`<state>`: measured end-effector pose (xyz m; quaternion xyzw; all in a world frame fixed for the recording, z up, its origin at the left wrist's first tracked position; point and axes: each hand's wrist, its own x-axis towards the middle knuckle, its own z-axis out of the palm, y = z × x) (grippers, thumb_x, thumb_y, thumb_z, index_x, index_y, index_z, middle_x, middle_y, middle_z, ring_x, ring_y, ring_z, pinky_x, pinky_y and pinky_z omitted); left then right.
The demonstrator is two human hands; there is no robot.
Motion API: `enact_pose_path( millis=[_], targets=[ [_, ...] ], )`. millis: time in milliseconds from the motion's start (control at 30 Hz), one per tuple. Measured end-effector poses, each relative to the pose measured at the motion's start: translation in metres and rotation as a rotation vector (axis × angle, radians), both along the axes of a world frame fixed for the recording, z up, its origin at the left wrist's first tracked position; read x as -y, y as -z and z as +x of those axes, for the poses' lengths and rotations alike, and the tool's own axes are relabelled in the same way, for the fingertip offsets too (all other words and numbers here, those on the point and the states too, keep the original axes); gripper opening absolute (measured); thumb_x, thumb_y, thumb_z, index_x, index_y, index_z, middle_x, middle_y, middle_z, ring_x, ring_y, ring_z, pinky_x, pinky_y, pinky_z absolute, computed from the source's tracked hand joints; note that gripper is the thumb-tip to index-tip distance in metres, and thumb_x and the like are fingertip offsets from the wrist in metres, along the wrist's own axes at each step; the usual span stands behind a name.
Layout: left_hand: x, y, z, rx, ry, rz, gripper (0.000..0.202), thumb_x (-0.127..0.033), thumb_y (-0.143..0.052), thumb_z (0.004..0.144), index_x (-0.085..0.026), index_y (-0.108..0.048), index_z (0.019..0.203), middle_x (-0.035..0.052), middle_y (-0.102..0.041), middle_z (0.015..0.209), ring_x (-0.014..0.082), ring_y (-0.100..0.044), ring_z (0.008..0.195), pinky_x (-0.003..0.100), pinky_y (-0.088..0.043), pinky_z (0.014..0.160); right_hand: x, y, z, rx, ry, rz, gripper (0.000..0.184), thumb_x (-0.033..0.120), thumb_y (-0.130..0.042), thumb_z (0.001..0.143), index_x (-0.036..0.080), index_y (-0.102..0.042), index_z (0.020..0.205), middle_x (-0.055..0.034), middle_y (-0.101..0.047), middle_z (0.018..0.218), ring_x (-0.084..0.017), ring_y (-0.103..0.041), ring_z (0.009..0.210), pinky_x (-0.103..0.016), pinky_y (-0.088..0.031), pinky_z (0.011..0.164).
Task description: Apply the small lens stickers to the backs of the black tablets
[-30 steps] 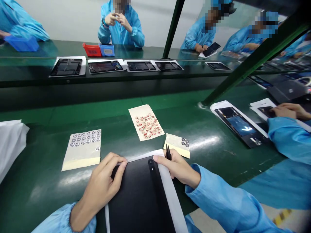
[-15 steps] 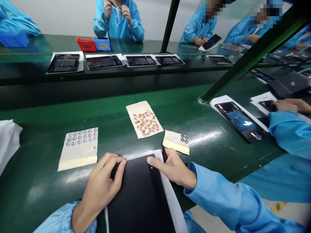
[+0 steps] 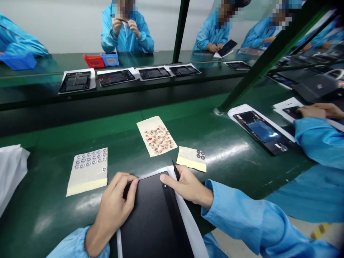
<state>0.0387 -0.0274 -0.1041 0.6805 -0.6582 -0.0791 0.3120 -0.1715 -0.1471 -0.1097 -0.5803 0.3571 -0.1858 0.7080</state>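
Observation:
A black tablet (image 3: 150, 218) lies face down in front of me on a white sheet (image 3: 185, 211), its near end cut off by the frame. With my left hand (image 3: 115, 204) I pinch its upper left edge between thumb and fingers. My right hand (image 3: 188, 182) grips the upper right corner, the thumb pressed on the back beside a small round camera hole (image 3: 165, 186). Black pointed tweezers (image 3: 176, 171) stick up from between the right thumb and fingers; most of their length is hidden. Fingers under the tablet are out of sight.
Beyond the tablet lie a sheet of ring stickers (image 3: 90, 173), a paper with red-marked bits (image 3: 158, 138) and a small card with black rings (image 3: 190, 157). An opened tablet (image 3: 260, 130) and a co-worker's sleeve (image 3: 317, 143) are at right. A green post (image 3: 249, 79) slants across.
The camera view has tilted and shifted slightly, so the far bench sits lower. The tweezers' tip leans further left. Both hands keep their hold on the tablet.

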Motion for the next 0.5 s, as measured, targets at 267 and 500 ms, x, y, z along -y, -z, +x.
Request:
enact_pose_path(
  millis=[267,500],
  targets=[
    [0.001,0.0,0.005,-0.131,-0.075,0.073,0.011,-0.028,-0.057,0.1,-0.02,-0.065,0.098,0.0042,-0.064,0.098,0.0144,-0.063,0.095,0.026,-0.049,0.086,-0.001,0.002,-0.006,0.099,-0.055,0.053,0.029,0.031,-0.073,0.082,0.015,-0.065,0.104,-0.0052,-0.067,0.098,-0.019,-0.064,0.096,-0.035,-0.054,0.096],
    [-0.072,-0.003,-0.007,-1.16,-0.294,0.56,0.06,-0.055,-0.071,0.088,-0.027,-0.046,0.135,0.0111,-0.071,0.12,0.0243,-0.073,0.104,0.041,-0.06,0.092,-0.006,-0.002,-0.014,0.107,-0.055,-0.032,0.046,0.045,-0.075,0.085,0.019,-0.066,0.121,-0.0093,-0.069,0.114,-0.025,-0.064,0.117,-0.039,-0.051,0.107]
  ],
)
